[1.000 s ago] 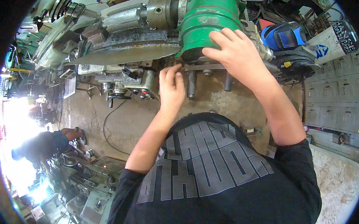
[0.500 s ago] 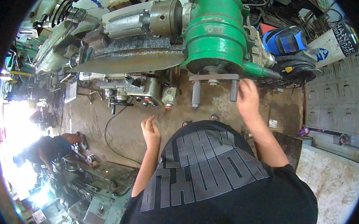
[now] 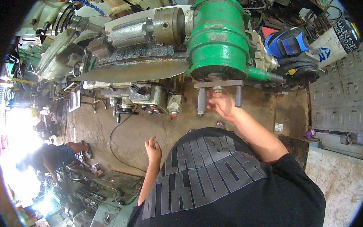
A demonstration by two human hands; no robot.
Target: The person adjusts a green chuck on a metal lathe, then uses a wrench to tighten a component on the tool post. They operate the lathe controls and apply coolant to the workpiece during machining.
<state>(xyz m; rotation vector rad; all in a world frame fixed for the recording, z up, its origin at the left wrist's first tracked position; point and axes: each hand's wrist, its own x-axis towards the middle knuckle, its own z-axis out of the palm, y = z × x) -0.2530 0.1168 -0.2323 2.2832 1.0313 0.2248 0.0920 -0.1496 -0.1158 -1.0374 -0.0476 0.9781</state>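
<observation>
Between the two upright handles of a grey crank bar [image 3: 228, 82] is my right hand [image 3: 223, 105]. Its fingers point left, partly bent and a little apart, close beside the left knurled handle [image 3: 202, 100]; whether they touch it I cannot make out. The right handle [image 3: 238, 96] stands clear of the hand. The bar sits on the near face of a green dividing head [image 3: 220, 33], whose chuck [image 3: 169, 25] grips a fluted metal workpiece [image 3: 130, 30]. Lower down, my left hand [image 3: 153, 148] hangs in the air with nothing in it, fingers loosely bent and apart.
A bent metal sheet [image 3: 134, 72] lies below the workpiece, over a control box with levers [image 3: 149, 97]. A blue welding mask [image 3: 290, 42] and grey drawers [image 3: 342, 91] are at right. Another person [image 3: 50, 158] works at far left. A cable [image 3: 112, 140] crosses the floor.
My right hand has moved left from beside the right handle to the space near the left one. My left hand has dropped slightly. The whole view has shifted a little.
</observation>
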